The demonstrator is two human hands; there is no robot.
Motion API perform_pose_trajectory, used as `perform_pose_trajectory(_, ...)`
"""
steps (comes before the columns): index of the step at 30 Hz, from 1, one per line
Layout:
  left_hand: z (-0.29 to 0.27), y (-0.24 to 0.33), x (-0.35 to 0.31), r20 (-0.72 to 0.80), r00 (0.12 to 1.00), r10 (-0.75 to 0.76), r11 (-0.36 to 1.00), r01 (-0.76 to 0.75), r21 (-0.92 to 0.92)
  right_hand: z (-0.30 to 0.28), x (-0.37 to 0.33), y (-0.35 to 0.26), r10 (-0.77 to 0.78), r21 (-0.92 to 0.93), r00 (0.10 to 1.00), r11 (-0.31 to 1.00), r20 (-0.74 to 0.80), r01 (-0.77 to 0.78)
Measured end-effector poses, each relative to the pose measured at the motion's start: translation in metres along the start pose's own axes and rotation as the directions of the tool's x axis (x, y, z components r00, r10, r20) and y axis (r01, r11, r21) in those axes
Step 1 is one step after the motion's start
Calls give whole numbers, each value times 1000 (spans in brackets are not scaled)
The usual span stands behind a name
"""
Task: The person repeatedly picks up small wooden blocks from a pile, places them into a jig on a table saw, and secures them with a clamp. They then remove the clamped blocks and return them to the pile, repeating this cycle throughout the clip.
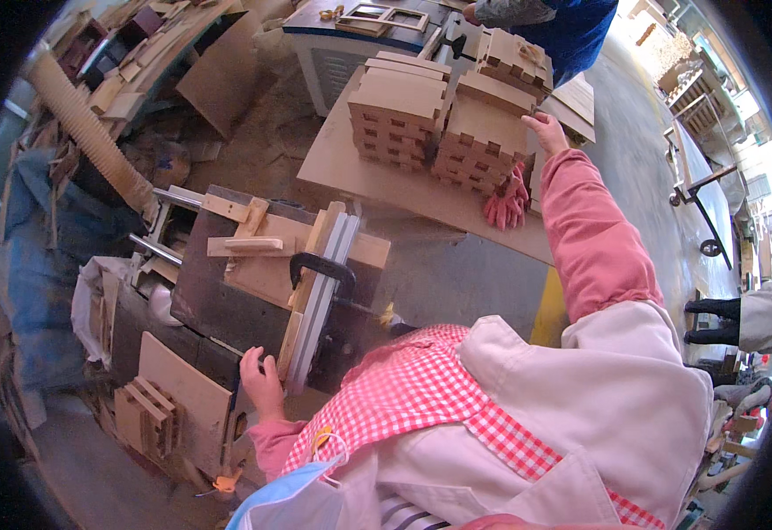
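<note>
1. Boards of brown wood with notched edges (pixel 478 146) form the near right-hand stack on a broad, flat brown sheet (pixel 337 163); a similar left-hand stack (pixel 395 110) stands just beside it.
2. Our right hand (pixel 547 134) reaches to that near stack's right side, fingers extended and slightly spread; we cannot tell whether the tips touch wood. Crumpled red gloves (pixel 505 208) lie near the stack's foot.
3. Our left hand (pixel 262 386) has bent fingers with the thumb apart, apparently holding nothing, near the dark, flat-topped machine table (pixel 200 283) and its long grey metal fence (pixel 322 291), where a black C-shaped clamp (pixel 345 275) sits.
4. We judge the step in hand as reaching for a board; the next move calls for closing on one edge without dragging its neighbours.
</note>
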State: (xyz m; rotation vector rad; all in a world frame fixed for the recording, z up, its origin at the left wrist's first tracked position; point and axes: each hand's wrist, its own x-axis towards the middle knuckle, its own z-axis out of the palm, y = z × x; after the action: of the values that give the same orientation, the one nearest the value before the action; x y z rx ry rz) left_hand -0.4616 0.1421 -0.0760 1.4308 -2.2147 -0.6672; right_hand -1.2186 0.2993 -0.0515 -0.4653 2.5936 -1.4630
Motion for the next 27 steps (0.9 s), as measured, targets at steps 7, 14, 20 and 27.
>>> perform_pose_trajectory(7,40,4,-10,3,997,-81,997,81,-1,18,38,36,-32,96,989,995,142,19)
perform_pose_trajectory(14,49,4,-12,-39,998,-51,990,56,127,23,27,34,-73,84,996,994,41,69)
perform_pose_trajectory(20,50,4,-12,-53,998,-42,989,49,143,11,-10,2,-78,20,990,997,120,76)
perform_pose_trajectory(27,49,5,-13,-67,998,-21,991,30,134,11,-13,-33,-349,-445,927,815,136,372)
